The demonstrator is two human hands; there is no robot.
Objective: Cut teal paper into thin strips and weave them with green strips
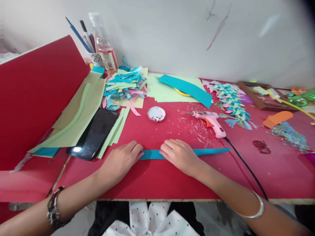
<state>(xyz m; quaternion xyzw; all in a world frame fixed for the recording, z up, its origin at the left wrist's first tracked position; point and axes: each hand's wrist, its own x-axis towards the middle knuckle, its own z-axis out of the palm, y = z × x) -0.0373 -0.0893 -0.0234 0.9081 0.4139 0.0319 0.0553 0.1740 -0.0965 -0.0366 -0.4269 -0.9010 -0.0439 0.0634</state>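
A long blue paper strip (151,154) lies across the red table in front of me, tapering to a point at its right end. My left hand (124,159) is closed over the strip's left end, fingertips pressed together on it. Further right, my right hand (180,155) has its bent fingers closed on the middle of the same strip. The thumbs are mostly hidden beneath the hands. A small white lid (156,114) with dark specks lies beyond the strip. Behind my right hand rests a pink glue gun (209,122), its cord trailing toward the table's front edge.
Left are a black phone (97,131), green paper sheets (83,108) and a red board (39,98). Cut paper strips (125,85) lie near a bottle (107,49). A wide blue paper piece (185,89) and a woven paper braid (228,98) lie at the back.
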